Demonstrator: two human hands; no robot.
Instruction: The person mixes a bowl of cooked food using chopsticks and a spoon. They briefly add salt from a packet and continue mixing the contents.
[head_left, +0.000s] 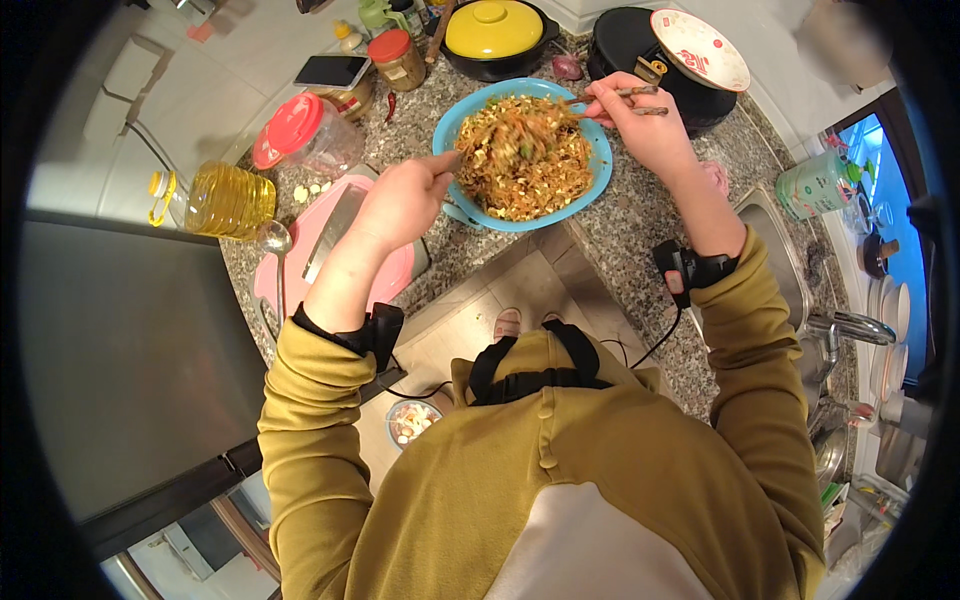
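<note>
A light-blue plastic basin sits on the speckled stone counter, holding a finely chopped filling in brown, orange, green and pale yellow. My right hand grips a pair of patterned chopsticks over the basin's upper right rim. Their lower ends reach into the filling, which is blurred in the middle. At the left rim, my left hand has its thumb and fingers closed on the basin's edge. Below this hand, a cleaver lies across a pink cutting board, partly hidden by my forearm.
Left stand an oil bottle, a metal spoon, a red-lidded jar and a phone on another jar. Behind are a yellow-lidded pot and a white bowl on a black pan. A sink lies right.
</note>
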